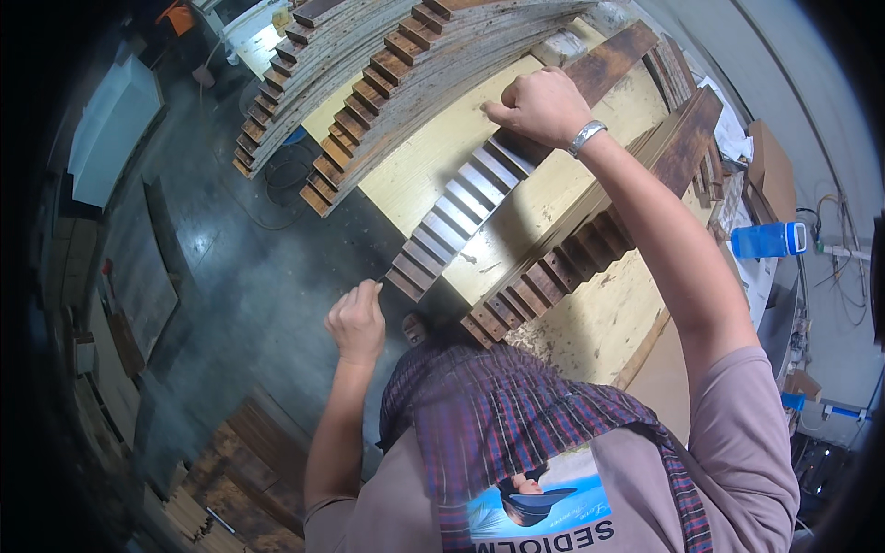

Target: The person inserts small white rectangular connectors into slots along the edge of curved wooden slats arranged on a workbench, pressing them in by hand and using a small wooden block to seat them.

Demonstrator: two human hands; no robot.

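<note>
A stepped row of wooden boards, their ends staggered like a stair, slants across the middle over a pale yellow bench. My left hand is closed beside the near left end of this row, fingers pinched together; what they grip, if anything, is too small to make out. Above the row's upper end my right hand, with a silver band at the wrist, is curled into a fist with the thumb pointing left. A brown board runs beyond it. Whatever lies inside the fist is hidden.
Another stepped board row lies nearer on my right. Farther off, two more stacks curve away with staggered brown ends. A blue container stands at right. On the grey floor at lower left lie dark wooden panels.
</note>
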